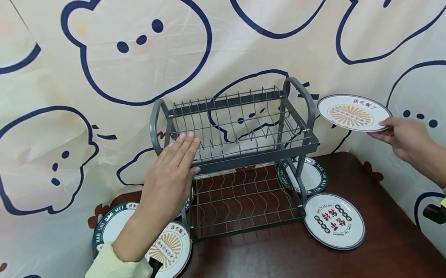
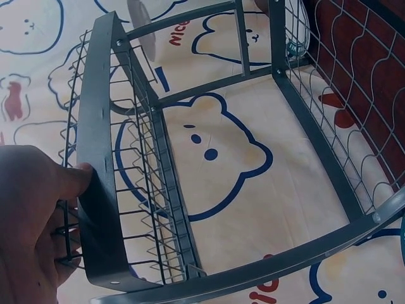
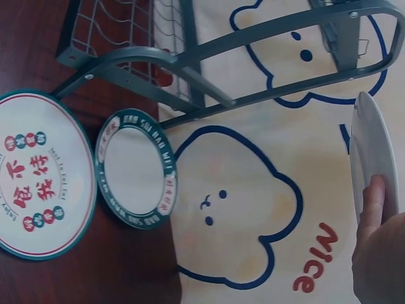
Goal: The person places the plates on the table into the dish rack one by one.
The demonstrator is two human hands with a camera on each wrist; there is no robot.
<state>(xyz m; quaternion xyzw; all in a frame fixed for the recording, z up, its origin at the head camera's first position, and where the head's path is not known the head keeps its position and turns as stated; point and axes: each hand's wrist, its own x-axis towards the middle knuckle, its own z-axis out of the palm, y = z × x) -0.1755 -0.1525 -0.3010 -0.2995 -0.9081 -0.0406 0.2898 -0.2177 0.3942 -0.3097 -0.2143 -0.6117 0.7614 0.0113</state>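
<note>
My left hand [image 1: 172,177] rests on the front left of a grey two-tier dish rack [image 1: 249,159]. Its fingers lie straight and together over the upper tier, and in the left wrist view the thumb [image 2: 76,180] touches the edge of the front rail [image 2: 98,164]. Out to the right of the rack, my right hand [image 1: 406,137] pinches the rim of a white plate [image 1: 351,113] with an orange sunburst print. The plate is raised off the table and tilted; the right wrist view shows it nearly edge-on, fingers along its side.
At the table's left lie a sunburst plate [image 1: 167,254] and a green-rimmed plate [image 1: 110,223], partly behind my left arm. On the right are a plate with red characters [image 1: 334,222] and another green-rimmed plate [image 3: 136,170]. A bear-patterned cloth [image 1: 139,66] hangs behind the brown table [image 1: 259,265].
</note>
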